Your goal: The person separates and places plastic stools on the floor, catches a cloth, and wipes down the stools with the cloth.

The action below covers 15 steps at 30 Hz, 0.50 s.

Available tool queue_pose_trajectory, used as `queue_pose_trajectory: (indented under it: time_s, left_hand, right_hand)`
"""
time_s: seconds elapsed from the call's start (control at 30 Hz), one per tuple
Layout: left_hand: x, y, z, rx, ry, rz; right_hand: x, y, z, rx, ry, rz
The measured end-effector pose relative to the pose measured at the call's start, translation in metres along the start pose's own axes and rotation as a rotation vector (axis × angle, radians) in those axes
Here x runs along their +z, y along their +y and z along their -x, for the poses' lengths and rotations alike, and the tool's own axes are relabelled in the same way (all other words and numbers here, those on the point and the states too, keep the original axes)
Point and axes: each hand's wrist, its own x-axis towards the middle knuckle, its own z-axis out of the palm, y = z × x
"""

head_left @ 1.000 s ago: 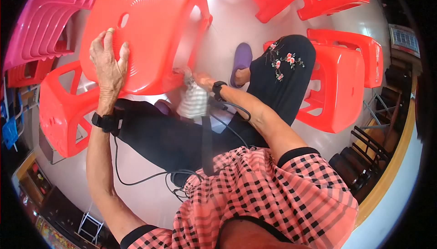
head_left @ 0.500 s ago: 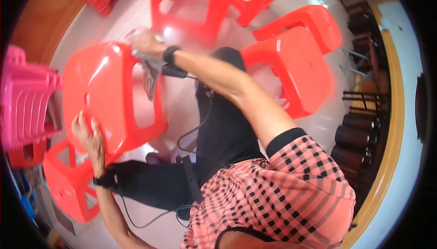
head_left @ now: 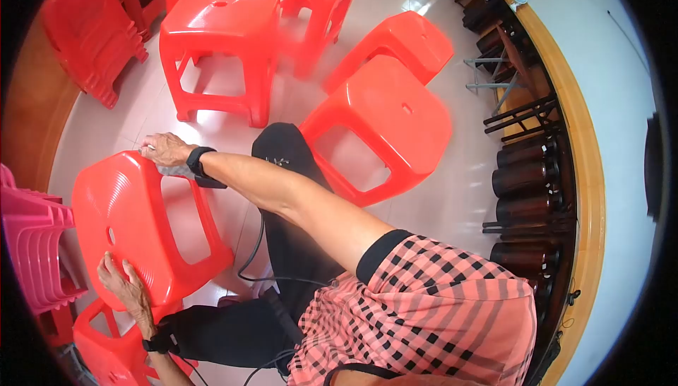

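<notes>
A red plastic stool [head_left: 127, 216] stands in front of me, its seat turned toward the left of the view and its leg frame toward my legs. My left hand [head_left: 123, 287] lies on the seat near its edge, fingers spread and touching the plastic close to the centre hole. At the seat's far corner is my right hand [head_left: 166, 149], closed around a grey cloth [head_left: 173, 170]. Most of the cloth is hidden behind the hand and wrist. Both wrists wear black bands.
Another red stool [head_left: 106, 343] is below the held one. More red stools [head_left: 219, 22] stand ahead, and a pair [head_left: 388, 117] sits to the right. Pink stacked stools [head_left: 39, 245] are at the left edge. Dark stacked seats [head_left: 526, 174] line the right wall. A cable crosses my lap.
The view has shifted, so the stools ahead show more fully. My right hand remains at the stool's far corner, and less cloth hangs in sight. My left hand stays on the seat.
</notes>
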Motion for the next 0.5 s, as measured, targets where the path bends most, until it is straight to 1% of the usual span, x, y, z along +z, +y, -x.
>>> queue_pose_trajectory:
  time_s: [0.07,0.13,0.23,0.33,0.43,0.5]
  left_hand:
    - [-0.002,0.002,0.000,-0.009,-0.001,0.002]
    - [-0.004,0.002,0.000,-0.003,0.007,0.020]
    - [-0.005,-0.007,-0.004,0.083,0.096,0.022]
    - [-0.008,-0.016,-0.006,0.105,0.103,0.015]
    - [-0.009,-0.034,-0.007,0.056,-0.005,0.039]
    - [-0.009,-0.038,-0.005,0.072,0.006,0.047]
  right_hand:
    - [0.001,-0.003,0.004,0.005,0.048,-0.016]
    - [-0.005,-0.015,0.013,0.032,0.024,-0.064]
    - [0.003,-0.019,0.018,0.054,0.050,-0.106]
    - [0.007,-0.018,0.025,0.081,0.080,-0.148]
    - [0.011,-0.026,0.030,0.096,0.103,-0.175]
    - [0.014,-0.028,0.036,0.102,0.124,-0.177]
